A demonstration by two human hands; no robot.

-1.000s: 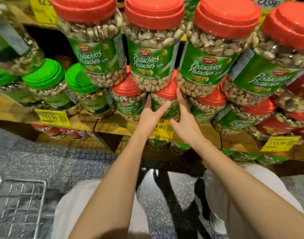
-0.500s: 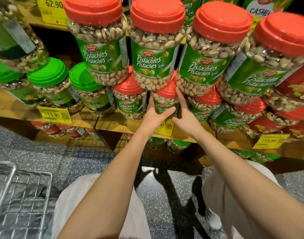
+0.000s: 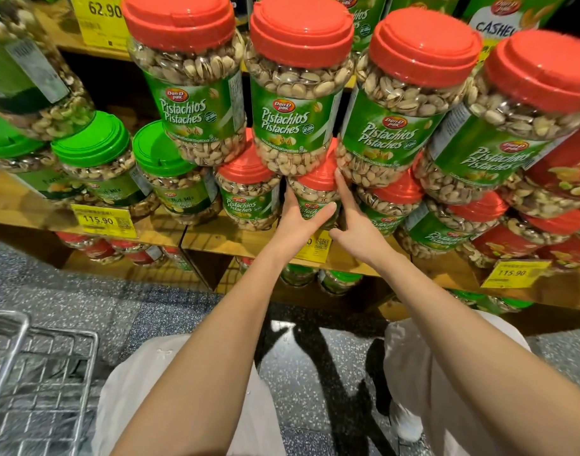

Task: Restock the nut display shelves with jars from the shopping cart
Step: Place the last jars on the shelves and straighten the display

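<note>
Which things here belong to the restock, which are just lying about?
Job: left hand gripping red-lid pistachio jar, right hand touching its side, wooden shelf, shopping cart.
Bystanders: green-lid mix jars, yellow price tag, speckled floor.

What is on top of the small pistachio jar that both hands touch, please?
A larger jar stands on the red lid of the small jar, covering most of it. Whether the large jar beside it also rests there is hidden.
</note>
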